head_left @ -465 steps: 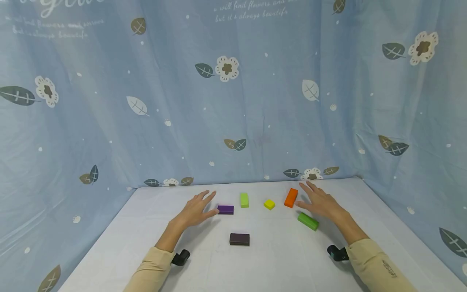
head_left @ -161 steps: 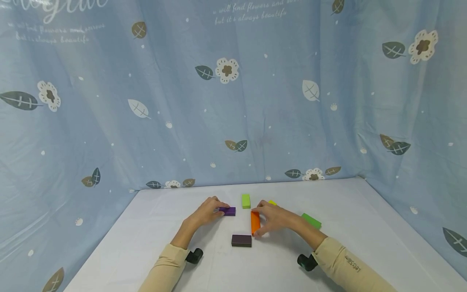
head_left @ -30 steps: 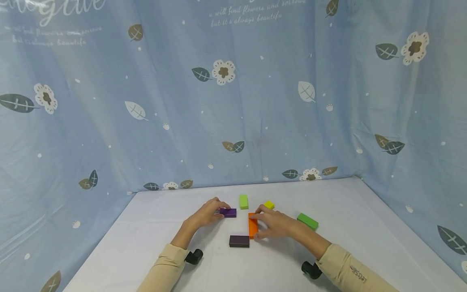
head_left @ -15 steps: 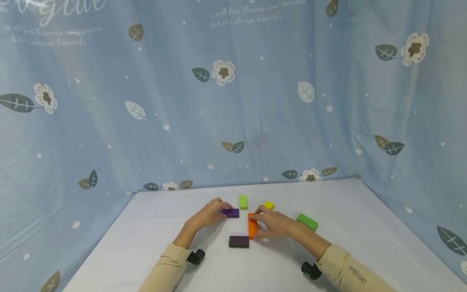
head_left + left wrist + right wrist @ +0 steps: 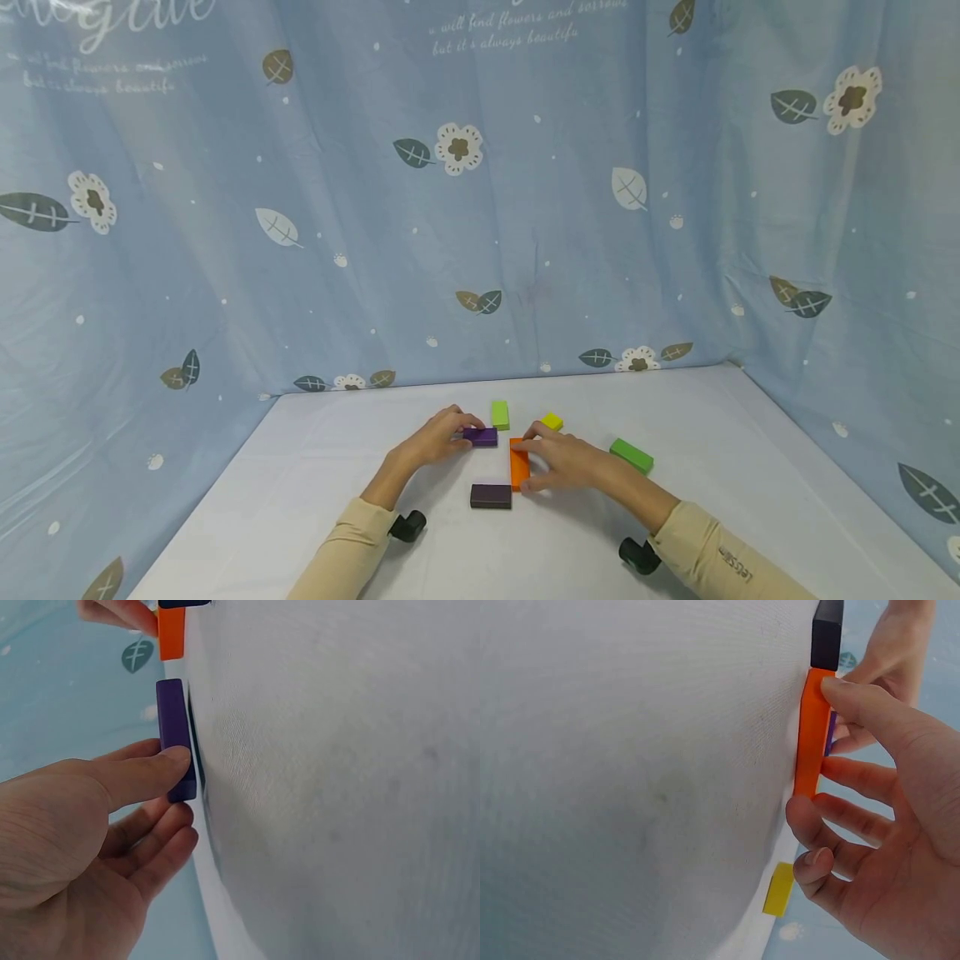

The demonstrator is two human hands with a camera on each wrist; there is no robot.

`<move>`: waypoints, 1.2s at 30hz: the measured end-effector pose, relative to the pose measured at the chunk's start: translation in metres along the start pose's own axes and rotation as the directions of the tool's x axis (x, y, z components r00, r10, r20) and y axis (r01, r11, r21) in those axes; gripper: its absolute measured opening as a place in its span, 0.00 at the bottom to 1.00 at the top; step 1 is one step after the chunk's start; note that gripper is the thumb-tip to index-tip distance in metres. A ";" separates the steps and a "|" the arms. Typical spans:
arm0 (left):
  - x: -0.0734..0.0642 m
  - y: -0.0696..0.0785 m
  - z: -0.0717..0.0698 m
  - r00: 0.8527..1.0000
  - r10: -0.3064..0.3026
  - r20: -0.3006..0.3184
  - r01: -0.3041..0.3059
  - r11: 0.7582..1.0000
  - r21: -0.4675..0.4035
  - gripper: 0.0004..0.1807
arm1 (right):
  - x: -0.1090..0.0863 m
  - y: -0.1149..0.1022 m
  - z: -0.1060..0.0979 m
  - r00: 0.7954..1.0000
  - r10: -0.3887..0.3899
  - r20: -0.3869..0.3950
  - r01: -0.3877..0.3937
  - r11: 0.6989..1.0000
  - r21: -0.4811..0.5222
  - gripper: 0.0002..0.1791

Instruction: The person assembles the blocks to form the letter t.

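Note:
My left hand point(image 5: 433, 439) pinches the left end of a purple block point(image 5: 487, 437); in the left wrist view the thumb lies across this purple block point(image 5: 172, 716). My right hand point(image 5: 568, 461) grips an orange block point(image 5: 519, 471) by its two ends. Its thumb presses the near end, as the right wrist view shows on the orange block point(image 5: 813, 727). A dark, nearly black block point(image 5: 491, 497) lies with its right end against the orange block's near left side. Between the purple and orange blocks a small gap shows.
Behind the hands lie a light green block point(image 5: 500, 415) and a small yellow block point(image 5: 552, 421). A darker green block point(image 5: 632, 456) lies beyond the right forearm. All rest on a white-covered table point(image 5: 300, 500), with a blue patterned curtain point(image 5: 360, 250) behind.
The orange block has come from the back right to the dark block, in my right hand. Over the last second my left hand has slid the purple block rightward, closer to the orange one.

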State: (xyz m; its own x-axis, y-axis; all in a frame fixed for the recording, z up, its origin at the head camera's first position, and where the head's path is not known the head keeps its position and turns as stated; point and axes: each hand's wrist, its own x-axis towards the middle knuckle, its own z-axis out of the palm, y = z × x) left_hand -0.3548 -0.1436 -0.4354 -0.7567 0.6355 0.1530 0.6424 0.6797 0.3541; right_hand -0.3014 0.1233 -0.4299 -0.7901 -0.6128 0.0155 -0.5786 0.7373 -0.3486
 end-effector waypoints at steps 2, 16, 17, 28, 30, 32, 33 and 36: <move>0.002 0.001 0.001 1.000 0.002 0.002 -0.002 1.000 0.001 0.18 | 0.000 0.000 0.000 1.000 -0.004 0.000 0.004 1.000 -0.001 0.38; 0.011 0.005 0.006 1.000 0.026 0.006 -0.027 0.999 0.023 0.17 | -0.001 -0.002 -0.001 1.000 -0.010 -0.004 0.010 1.000 0.001 0.37; 0.011 0.005 0.007 1.000 0.030 0.003 -0.030 0.999 0.025 0.17 | -0.001 -0.002 -0.001 1.000 -0.008 -0.003 0.008 1.000 0.001 0.37; 0.017 0.009 0.007 1.000 0.023 -0.001 -0.023 1.000 0.019 0.16 | -0.002 -0.001 -0.001 1.000 -0.006 -0.003 0.006 1.000 -0.002 0.37; 0.017 0.009 0.007 1.000 0.021 -0.002 -0.021 1.000 0.015 0.16 | -0.002 -0.001 0.000 1.000 -0.008 -0.005 0.008 1.000 0.000 0.37; 0.018 0.009 0.007 1.000 0.015 0.000 -0.015 1.000 0.012 0.16 | -0.001 -0.001 0.000 1.000 -0.006 -0.005 0.006 1.000 0.000 0.37; 0.018 0.009 0.007 1.000 0.014 -0.001 -0.014 1.000 0.009 0.17 | -0.001 0.000 0.000 1.000 -0.006 -0.005 0.006 1.000 -0.004 0.37; 0.019 0.009 0.008 1.000 0.014 -0.004 -0.014 1.000 0.007 0.16 | -0.002 0.000 0.000 1.000 -0.006 -0.005 0.006 1.000 -0.003 0.37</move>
State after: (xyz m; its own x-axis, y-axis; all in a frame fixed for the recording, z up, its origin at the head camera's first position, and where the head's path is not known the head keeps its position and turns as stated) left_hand -0.3625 -0.1222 -0.4369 -0.7479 0.6437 0.1621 0.6540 0.6728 0.3458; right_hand -0.3001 0.1242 -0.4303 -0.7876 -0.6158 0.0218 -0.5838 0.7345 -0.3459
